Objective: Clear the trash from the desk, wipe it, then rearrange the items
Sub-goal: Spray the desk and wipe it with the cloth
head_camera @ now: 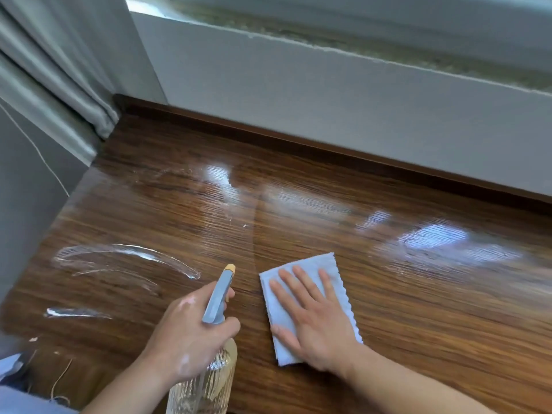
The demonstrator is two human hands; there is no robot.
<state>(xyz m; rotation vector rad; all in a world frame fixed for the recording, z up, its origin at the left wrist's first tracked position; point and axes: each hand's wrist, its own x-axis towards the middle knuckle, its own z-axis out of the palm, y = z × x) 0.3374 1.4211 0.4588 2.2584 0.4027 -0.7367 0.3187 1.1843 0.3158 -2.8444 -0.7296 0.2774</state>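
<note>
Left hand [191, 333]: my fingers curl round the spray bottle [206, 375]
Right hand [310, 321]: spread flat, pressing the cloth [301, 306]
Surface [388, 294]: wet streaks at left

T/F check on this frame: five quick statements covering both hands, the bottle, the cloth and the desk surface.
1. The left hand grips the spray bottle. True.
2. The right hand pinches the cloth and lifts it off the desk. False: it lies flat, fingers straight, on the cloth, which rests on the desk.
3. White streaks mark the desk left of the bottle. True.
4. The cloth is red. False: it is light blue.
5. The bottle's nozzle points back at the person. False: it points away, toward the wall.
</note>
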